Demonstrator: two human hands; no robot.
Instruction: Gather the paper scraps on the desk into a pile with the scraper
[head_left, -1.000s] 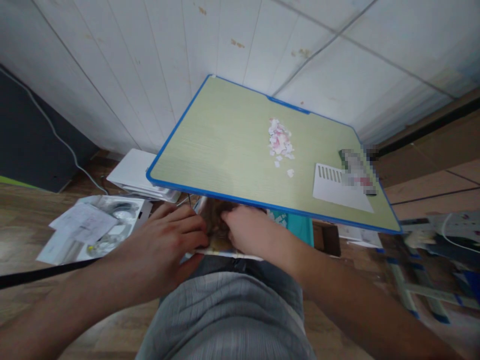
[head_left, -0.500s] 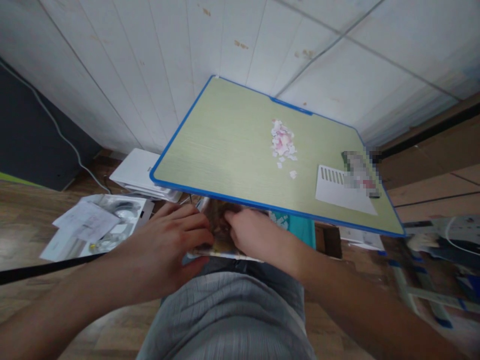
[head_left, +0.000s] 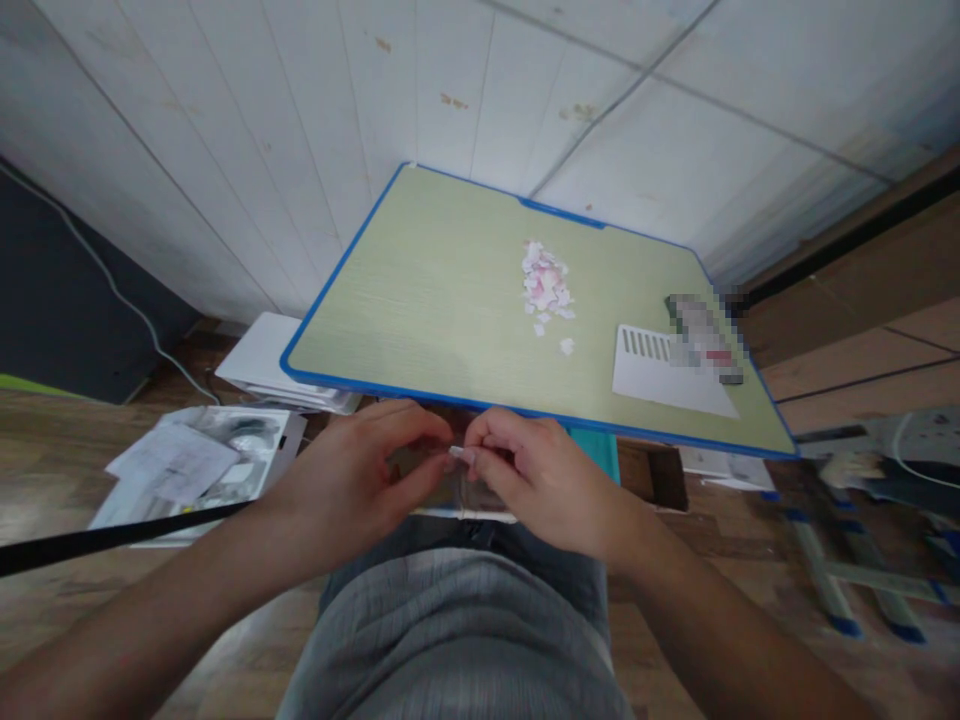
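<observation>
A small whitish piece (head_left: 462, 454) is between the fingertips of my two hands, just below the near edge of the folding table (head_left: 420, 300). My right hand (head_left: 536, 470) pinches it between thumb and forefinger. My left hand (head_left: 375, 465) is curled in from the other side, thumb and forefinger closed at the piece's left end. Under my hands is an open container (head_left: 484, 515) with a pale rim, held at my lap; its contents are mostly hidden. On the tabletop lies a heap of small flat pink and white pieces (head_left: 546, 285), with one loose piece (head_left: 567, 346) nearer me.
A white slotted sheet (head_left: 652, 375) and a blurred-out object (head_left: 705, 335) lie at the table's right. A teal box (head_left: 604, 455) and a brown carton (head_left: 660, 475) are below its edge. Papers in a white box (head_left: 176, 450) stand left on the floor.
My right hand has come up out of the container with a small whitish piece. My left hand has moved right to meet it. The view has shifted slightly.
</observation>
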